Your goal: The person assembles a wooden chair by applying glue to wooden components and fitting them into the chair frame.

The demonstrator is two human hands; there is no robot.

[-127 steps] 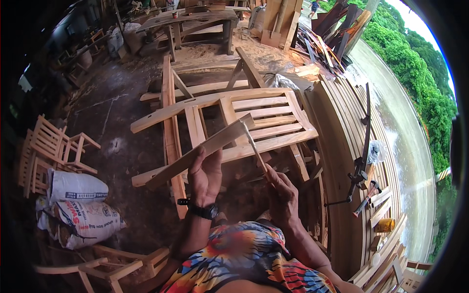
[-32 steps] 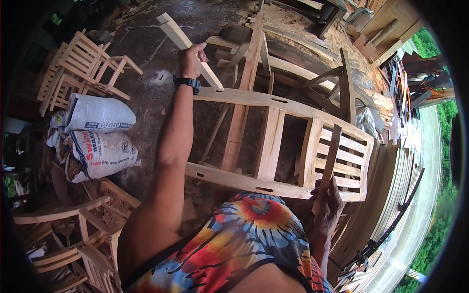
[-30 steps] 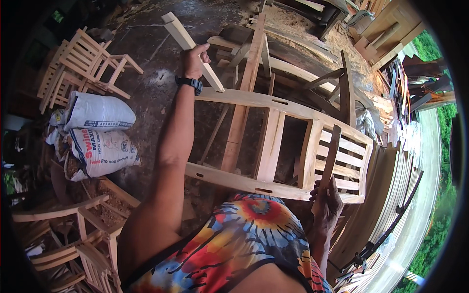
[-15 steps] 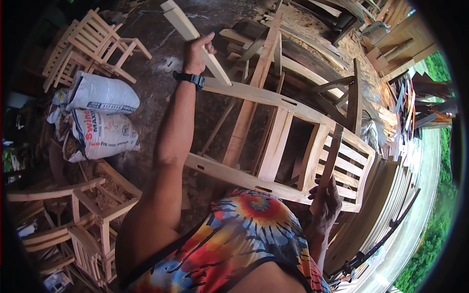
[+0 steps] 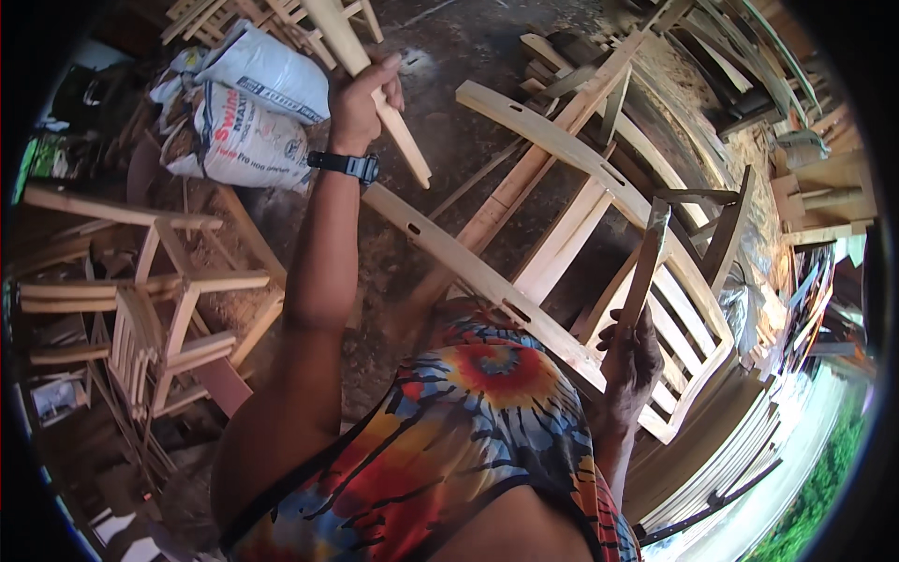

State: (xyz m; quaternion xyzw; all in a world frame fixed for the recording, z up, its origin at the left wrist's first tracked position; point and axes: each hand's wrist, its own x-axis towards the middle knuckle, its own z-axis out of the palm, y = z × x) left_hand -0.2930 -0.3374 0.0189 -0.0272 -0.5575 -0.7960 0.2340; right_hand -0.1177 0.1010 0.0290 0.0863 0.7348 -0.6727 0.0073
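Note:
My left hand (image 5: 363, 105) is closed around a pale wooden rail (image 5: 405, 140), held up slantwise on the left; its lower end hangs apart from the chair frame. At my right front, my right hand (image 5: 635, 363) grips a dark, flat wooden stick (image 5: 646, 267) that points upward over the frame. The unfinished chair frame (image 5: 459, 260) lies before me, with two long slotted side rails, crosspieces and a slatted back. Its near rail passes close to my body, while the far rail (image 5: 534, 126) ends free at the upper left. Timber supports (image 5: 538, 169) run beneath it.
Two filled sacks (image 5: 248, 140) stand at the upper left near slatted chairs. A wooden chair (image 5: 187, 281) is on the left. Stacked boards (image 5: 721, 450) lie at the lower right, and a dark trestle leg (image 5: 735, 229) rises beyond the frame. Wood shavings cover the floor at the far right.
The view has swung left, so the frame and sacks appear farther right. My left hand has drawn the pale rail away from the frame's far rail. Both hands keep their grip.

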